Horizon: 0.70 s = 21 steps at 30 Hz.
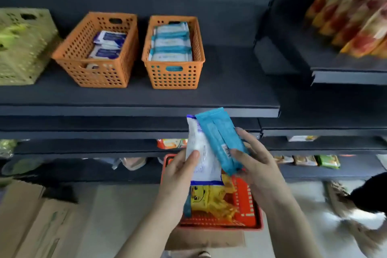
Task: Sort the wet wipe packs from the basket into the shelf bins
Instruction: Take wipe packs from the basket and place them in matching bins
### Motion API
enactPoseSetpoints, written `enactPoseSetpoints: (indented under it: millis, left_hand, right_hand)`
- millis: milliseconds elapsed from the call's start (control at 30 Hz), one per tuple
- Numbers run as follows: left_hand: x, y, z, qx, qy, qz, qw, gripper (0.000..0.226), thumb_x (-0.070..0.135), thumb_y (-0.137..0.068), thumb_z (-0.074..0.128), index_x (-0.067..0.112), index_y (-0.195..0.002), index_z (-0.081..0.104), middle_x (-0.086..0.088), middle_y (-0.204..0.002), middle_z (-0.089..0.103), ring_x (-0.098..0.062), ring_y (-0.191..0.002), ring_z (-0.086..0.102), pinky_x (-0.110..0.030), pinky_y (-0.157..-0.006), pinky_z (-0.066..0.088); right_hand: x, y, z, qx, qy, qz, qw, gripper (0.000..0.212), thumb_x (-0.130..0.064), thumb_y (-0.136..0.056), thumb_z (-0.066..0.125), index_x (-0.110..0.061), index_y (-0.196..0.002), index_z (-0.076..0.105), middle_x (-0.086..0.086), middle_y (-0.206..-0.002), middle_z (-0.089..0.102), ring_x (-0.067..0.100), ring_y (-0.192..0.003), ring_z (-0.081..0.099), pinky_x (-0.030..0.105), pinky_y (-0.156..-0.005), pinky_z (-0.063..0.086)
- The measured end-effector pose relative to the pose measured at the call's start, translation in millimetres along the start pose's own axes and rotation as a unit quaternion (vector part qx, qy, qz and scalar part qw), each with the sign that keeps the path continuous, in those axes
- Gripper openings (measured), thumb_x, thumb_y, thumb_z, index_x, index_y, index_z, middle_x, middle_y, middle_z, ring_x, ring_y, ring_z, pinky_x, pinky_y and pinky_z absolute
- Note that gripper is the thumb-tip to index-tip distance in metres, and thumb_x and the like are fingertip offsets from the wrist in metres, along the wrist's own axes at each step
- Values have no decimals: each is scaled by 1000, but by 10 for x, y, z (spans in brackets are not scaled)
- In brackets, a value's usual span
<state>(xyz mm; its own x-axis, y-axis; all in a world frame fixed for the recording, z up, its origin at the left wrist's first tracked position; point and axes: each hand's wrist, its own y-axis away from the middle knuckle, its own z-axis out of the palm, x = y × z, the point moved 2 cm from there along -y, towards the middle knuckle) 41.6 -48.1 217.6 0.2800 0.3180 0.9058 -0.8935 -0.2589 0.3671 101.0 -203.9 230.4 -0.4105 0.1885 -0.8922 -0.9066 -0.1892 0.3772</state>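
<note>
Dark shelving fills the background, and on its upper shelf (230,94) stand three perforated bins: a green bin (21,58) at the left edge, then a left orange bin (83,73) holding dark-blue-and-white packs (109,44), and just beside it a right orange bin (173,77) stacked with pale blue packs (170,44). Below the shelf's front edge, both hands are raised over a red basket (245,199) that sits on a cardboard box (205,239) on the floor. Left hand (178,174) grips a white pack (201,153) by its lower left side, thumb pressed flat on the front face and the other fingers hidden behind it. Right hand (257,165) grips a blue pack (219,138) near its lower end, thumb on the front and its fingers (249,138) curled round the right edge. This blue pack is tilted and overlaps the white pack's right side, the two touching. A yellow snack bag (209,197) lies in the basket beneath them. Red-and-yellow bags (356,10) hang blurred at the top right corner
</note>
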Motion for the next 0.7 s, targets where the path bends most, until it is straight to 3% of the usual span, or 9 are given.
enactPoseSetpoints:
  millis: [67, 133, 300, 400, 467, 533, 600, 700]
  left_hand:
    - [337, 131, -83, -1, -8, 25, 1000, 13, 44, -89, 62, 54, -86, 69, 11, -96, 75, -14, -97, 70, -44, -94, 53]
    - [468, 131, -105, -4, -21, 45, 999, 13, 47, -88, 58, 54, -85, 69, 14, -96, 74, -11, -97, 70, -41, -92, 53]
    - [978, 112, -600, 4, -9, 74, 997, 12, 29, -93, 59, 28, -96, 70, 8, -89, 76, -9, -84, 72, -20, -69, 52]
    - [1245, 19, -997, -2, -17, 68, 998, 11, 32, -92, 60, 29, -87, 69, 6, -79, 75, -12, -71, 72, -20, -54, 52]
    - [1389, -72, -1305, -11, -33, 64, 997, 11, 35, -93, 60, 30, -87, 69, 5, -82, 76, -16, -79, 73, -33, -70, 60]
    - [1542, -172, -1606, -18, -59, 76, 995, 11, 35, -94, 59, 29, -94, 69, 6, -90, 76, -15, -87, 72, -39, -86, 57]
    - [1665, -283, -1883, -24, -85, 94, 992, 12, 36, -95, 57, 31, -95, 68, 10, -91, 75, -9, -89, 70, -34, -87, 55]
    - [1823, -407, -2199, -50, -99, 99, 989, 16, 37, -96, 55, 30, -105, 67, 11, -94, 75, -7, -90, 70, -27, -81, 56]
  right_hand:
    - [-266, 89, 308, -17, 54, -38, 998, 45, -28, -67, 79, -34, -110, 68, 5, -112, 67, 26, -97, 68, 46, -78, 58]
    - [-326, 61, 451, -6, 90, -62, 994, 49, -39, -60, 81, -37, -106, 65, -1, -106, 67, 19, -92, 69, 31, -71, 56]
    - [-381, 37, 1163, -20, 126, -107, 986, 40, -32, -74, 80, -40, -108, 59, 1, -102, 64, 4, -76, 65, 18, -63, 50]
    - [-314, -47, 1650, -14, 95, -103, 990, 44, -48, -65, 82, -40, -104, 62, 11, -104, 66, 17, -79, 67, 28, -65, 53]
    - [-230, -98, 2005, -7, 85, -99, 991, 50, -55, -63, 81, -39, -107, 62, 16, -104, 67, 27, -87, 69, 40, -73, 58]
    - [-149, -145, 2356, -7, 70, -96, 993, 54, -55, -65, 74, -36, -113, 59, 13, -103, 68, 19, -88, 71, 34, -70, 59]
    - [-83, -202, 2672, -16, 63, -103, 993, 54, -54, -68, 68, -34, -117, 57, 6, -106, 69, 9, -87, 70, 24, -67, 56]
    - [-35, -292, 3008, -25, 48, -105, 993, 51, -56, -72, 66, -33, -117, 60, -2, -108, 72, 12, -99, 69, 41, -91, 56]
